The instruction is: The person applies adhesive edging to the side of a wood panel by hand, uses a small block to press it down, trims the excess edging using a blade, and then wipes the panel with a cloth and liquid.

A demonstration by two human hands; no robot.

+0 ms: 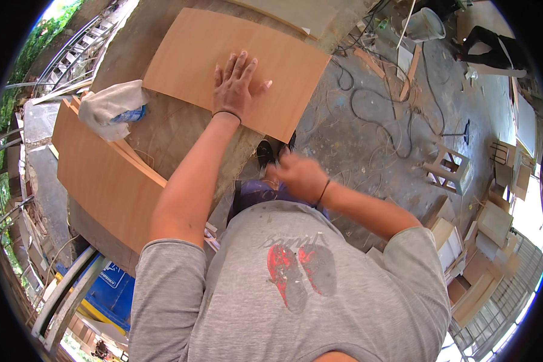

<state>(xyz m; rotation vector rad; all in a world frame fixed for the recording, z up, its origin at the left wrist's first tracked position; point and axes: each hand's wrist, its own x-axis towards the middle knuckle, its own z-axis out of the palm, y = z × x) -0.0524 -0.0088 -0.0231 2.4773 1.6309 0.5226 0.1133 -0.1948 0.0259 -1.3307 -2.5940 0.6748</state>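
The wood panel (190, 57) lay beyond and right of the board stack (99, 175), apparently positioned; remaining work was undetermined. The left hand (232, 93) rested on it, fingers spread; the blurred right hand's (301, 176) grip could not be told.

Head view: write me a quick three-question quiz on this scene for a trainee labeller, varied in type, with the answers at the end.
1. True or false: the left hand is gripping the pale cloth.
2. Multiple choice: where is the stool?
A. Under the left forearm
B. On the floor, off to the right
C. Beside the left hand
3. Short answer: which of the wearer's hands looks blurred?

Key
1. False; it lies palm-down with fingers spread on the wood-toned panel.
2. B
3. The right hand, in front of the waist.
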